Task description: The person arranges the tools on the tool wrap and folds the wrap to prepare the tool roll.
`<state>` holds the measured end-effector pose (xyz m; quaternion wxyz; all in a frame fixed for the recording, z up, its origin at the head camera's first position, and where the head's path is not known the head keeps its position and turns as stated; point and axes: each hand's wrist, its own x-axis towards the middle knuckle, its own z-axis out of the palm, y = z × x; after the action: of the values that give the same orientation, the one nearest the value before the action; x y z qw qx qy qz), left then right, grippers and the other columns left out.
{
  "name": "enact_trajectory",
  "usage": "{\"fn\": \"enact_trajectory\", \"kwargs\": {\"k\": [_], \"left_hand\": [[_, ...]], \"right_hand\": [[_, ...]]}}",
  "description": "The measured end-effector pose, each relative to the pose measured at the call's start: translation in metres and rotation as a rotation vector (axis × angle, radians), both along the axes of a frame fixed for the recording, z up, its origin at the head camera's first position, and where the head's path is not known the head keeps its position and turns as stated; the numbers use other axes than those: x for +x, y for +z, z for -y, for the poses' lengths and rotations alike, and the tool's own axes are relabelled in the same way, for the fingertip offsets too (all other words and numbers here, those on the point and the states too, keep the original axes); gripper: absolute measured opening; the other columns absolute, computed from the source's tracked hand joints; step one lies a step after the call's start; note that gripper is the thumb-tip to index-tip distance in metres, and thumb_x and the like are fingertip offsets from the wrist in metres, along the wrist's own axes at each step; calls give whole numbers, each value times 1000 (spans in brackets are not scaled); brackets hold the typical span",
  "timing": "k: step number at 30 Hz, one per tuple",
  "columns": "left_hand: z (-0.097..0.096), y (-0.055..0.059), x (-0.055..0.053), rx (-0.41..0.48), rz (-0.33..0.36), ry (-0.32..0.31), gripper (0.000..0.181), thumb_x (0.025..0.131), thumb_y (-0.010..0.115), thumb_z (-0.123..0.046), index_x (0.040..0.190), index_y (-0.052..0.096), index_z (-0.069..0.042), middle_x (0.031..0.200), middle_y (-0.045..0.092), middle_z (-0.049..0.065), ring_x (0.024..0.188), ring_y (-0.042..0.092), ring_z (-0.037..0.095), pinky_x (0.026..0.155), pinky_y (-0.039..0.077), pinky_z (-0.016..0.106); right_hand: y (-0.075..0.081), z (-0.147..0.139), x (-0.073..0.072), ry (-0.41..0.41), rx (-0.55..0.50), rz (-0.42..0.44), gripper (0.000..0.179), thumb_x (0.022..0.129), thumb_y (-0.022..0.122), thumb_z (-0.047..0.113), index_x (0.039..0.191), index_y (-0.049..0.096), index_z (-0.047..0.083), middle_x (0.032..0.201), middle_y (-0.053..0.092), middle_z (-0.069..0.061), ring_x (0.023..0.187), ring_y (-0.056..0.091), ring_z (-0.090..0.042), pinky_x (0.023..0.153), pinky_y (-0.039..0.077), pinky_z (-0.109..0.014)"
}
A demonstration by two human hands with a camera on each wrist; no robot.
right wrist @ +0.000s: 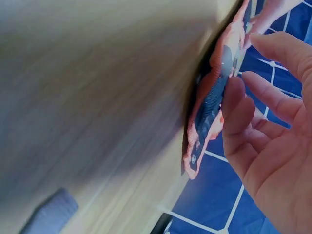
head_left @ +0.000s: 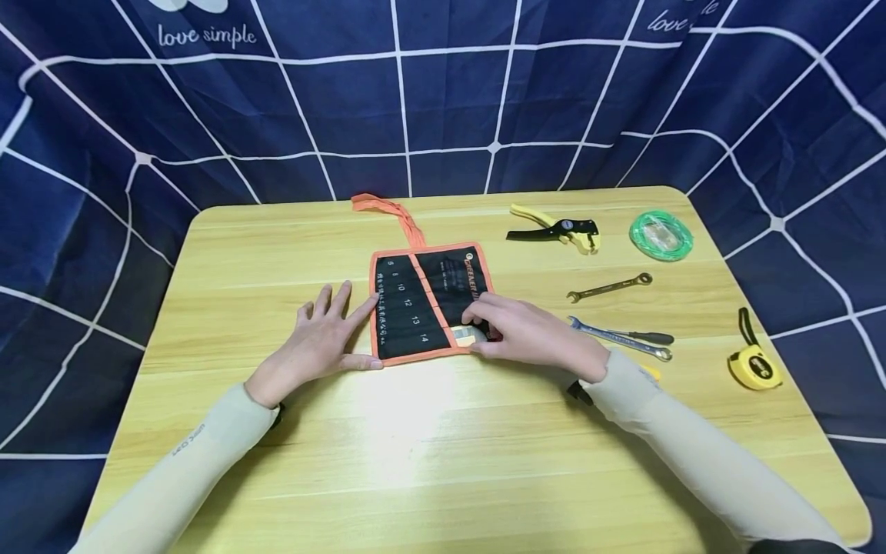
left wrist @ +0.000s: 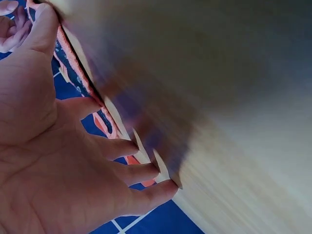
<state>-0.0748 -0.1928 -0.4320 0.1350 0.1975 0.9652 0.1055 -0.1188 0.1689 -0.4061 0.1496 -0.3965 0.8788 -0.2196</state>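
A black tool pouch (head_left: pixel 403 308) with orange edging lies unfolded on the table, its pockets numbered in white. My left hand (head_left: pixel 314 338) is spread flat at its left edge, thumb and forefinger touching the border. At the pouch's lower right corner, my right hand (head_left: pixel 515 331) curls its fingers round a small silver-and-black tool (head_left: pixel 465 336), whose kind is mostly hidden. The right wrist view shows those fingers (right wrist: pixel 236 100) against a grey part lying along the pouch (right wrist: pixel 191 163). In the left wrist view the left fingers (left wrist: pixel 146 170) rest on the wood.
Wire-stripping pliers (head_left: pixel 564 231), a green coil (head_left: pixel 661 235), a dark wrench (head_left: pixel 609 288), a blue-silver wrench (head_left: pixel 623 341), a black-handled tool (head_left: pixel 651 337) and a yellow tape measure (head_left: pixel 754 367) lie rightward. An orange strap (head_left: pixel 391 208) trails behind the pouch. A blue gridded curtain (head_left: pixel 443 100) hangs behind.
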Motion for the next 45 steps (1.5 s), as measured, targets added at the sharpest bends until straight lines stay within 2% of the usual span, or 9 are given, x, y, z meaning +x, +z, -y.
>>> {"fn": "enact_trajectory", "kwargs": {"k": [5,10,14,19,26,35,40,45], "left_hand": [[-2,3,0,-11,9,7,110,93,77,-69,175,28,-14,173,17,36,155,16,65,111,27,84],[-5,5,1,-24,40,39,113,93,75,-72,175,25,-13,175,13,35,156,13,65,110,24,87],[-6,7,2,-30,45,50,115,92,74,-73,175,24,-11,175,13,35,156,13,66,109,23,88],[-7,8,2,-36,58,67,115,93,74,-73,175,23,-11,175,12,35,157,11,65,109,21,89],[-10,6,0,-45,106,89,119,92,73,-75,177,17,-14,177,6,32,158,6,63,109,18,90],[-11,6,0,-52,95,79,118,92,73,-74,177,19,-13,176,8,33,157,9,64,109,20,91],[-11,6,0,-48,98,84,118,92,74,-73,176,19,-12,176,8,34,157,9,65,108,19,91],[-12,6,1,-51,90,77,118,92,74,-74,176,19,-13,176,9,34,157,9,64,108,20,91]], "right_hand": [[8,-10,4,-21,-22,-31,29,103,79,29,128,73,15,110,65,1,84,60,-12,72,52,-34],[15,-27,7,-28,-130,-121,18,101,80,18,119,76,15,102,67,2,83,61,-10,70,53,-32],[19,-45,10,-63,-193,-206,17,99,81,11,115,76,14,101,68,6,82,61,-9,68,53,-32],[24,-70,17,-132,-210,-273,21,96,82,5,115,76,14,101,70,8,84,61,-9,68,52,-30],[24,-104,30,-223,-236,-282,30,92,85,-2,115,76,16,98,68,12,81,60,-5,66,51,-26],[22,-149,40,-370,-220,-265,30,92,85,-2,114,79,16,96,69,14,76,59,-5,65,46,-17],[12,-167,41,-426,-220,-274,26,91,85,-4,109,80,13,95,70,12,75,60,-6,66,47,-15],[1,-183,41,-441,-192,-273,27,89,88,-3,108,80,14,95,69,11,74,59,-5,65,45,-15]]}}
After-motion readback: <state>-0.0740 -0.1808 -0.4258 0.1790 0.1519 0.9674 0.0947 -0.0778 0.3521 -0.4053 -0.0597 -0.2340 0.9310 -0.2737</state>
